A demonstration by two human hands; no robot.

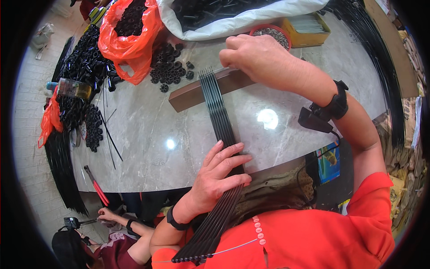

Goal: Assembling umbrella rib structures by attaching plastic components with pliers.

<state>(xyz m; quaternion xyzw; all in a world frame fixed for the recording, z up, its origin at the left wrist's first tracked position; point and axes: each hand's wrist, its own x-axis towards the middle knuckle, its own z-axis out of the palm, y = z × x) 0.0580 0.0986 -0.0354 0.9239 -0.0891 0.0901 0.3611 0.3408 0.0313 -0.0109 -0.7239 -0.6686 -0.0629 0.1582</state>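
Marble table (148,134): black rods (219,112) lie under left fingers (226,159).

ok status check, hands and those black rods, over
Left hand flat on the bundle of black rods, pinning it to the marble table. Right hand gripping the brown wooden block against the rod tips. Nothing in the way.

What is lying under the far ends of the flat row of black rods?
The far ends of the black rods rest on a brown wooden bar, held by the right hand. The left hand covers the rods' middle; the marble table is beneath.
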